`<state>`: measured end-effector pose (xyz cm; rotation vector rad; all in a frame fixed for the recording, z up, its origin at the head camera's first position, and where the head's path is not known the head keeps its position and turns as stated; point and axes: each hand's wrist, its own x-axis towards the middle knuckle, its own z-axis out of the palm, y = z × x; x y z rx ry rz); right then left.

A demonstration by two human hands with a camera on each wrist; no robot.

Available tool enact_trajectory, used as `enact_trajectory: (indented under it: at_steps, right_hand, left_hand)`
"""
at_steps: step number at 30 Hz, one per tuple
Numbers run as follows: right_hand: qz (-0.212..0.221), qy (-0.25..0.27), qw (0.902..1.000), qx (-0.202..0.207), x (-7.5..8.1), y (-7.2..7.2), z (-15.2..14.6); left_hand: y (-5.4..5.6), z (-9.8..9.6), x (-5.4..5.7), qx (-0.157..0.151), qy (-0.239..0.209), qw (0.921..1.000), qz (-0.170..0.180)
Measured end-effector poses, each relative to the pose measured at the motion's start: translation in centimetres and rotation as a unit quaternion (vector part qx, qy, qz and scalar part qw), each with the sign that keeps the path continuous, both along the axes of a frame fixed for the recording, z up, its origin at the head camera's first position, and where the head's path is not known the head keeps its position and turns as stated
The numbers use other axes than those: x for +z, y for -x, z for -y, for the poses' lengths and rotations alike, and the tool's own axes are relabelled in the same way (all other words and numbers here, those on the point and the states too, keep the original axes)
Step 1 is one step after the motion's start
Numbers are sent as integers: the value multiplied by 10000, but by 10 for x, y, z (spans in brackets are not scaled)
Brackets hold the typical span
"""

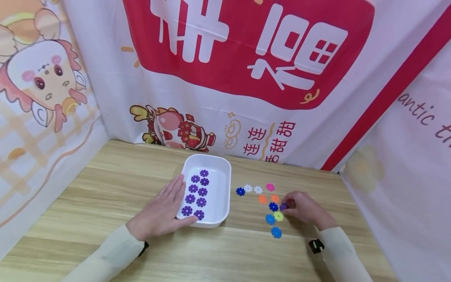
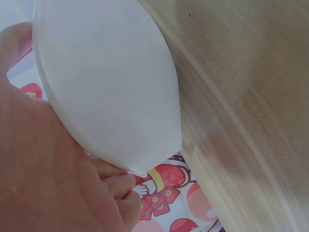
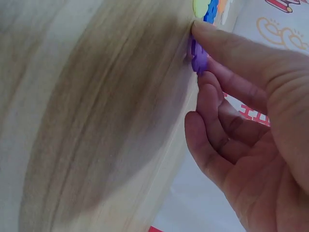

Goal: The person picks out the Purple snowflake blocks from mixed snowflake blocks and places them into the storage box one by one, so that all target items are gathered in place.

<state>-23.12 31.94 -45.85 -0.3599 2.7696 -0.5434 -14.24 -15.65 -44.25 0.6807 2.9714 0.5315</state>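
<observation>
A white plastic tray contains several purple snowflake discs, set out in two columns toward its left side. My left hand rests against the tray's left side, fingers extended along the rim and thumb over the near edge. The tray's outer wall fills much of the left wrist view. To the right, my right hand pinches a purple snowflake disc between thumb and fingers, just above the table. Beside it lie a dark blue disc and a yellow-green disc.
On the wooden table are more loose discs: orange, pink, white, dark blue and light blue. Printed cloth hangs at the back and both sides.
</observation>
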Motion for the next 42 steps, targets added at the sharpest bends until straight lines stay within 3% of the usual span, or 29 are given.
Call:
enact_trajectory:
  at_steps: [7, 15, 21, 33, 42]
  right_hand:
    - [-127, 87, 9990, 416, 9, -5, -7]
    - [-81, 55, 9958, 912, 37, -5, 6]
    - [-73, 108, 9926, 1210, 60, -1, 30]
    - [-18, -163, 9877, 1555, 87, 15, 89]
    - [-340, -379, 9717, 2307, 99, 35, 143]
  left_hand:
    - [1, -1, -4, -52, 6, 10000, -64]
    - [3, 1, -5, -37, 47, 9999, -109]
    - [1, 3, -2, -32, 61, 9999, -140]
    - [0, 3, 0, -20, 39, 10000, -83]
    - [2, 2, -4, -26, 16, 9999, -98]
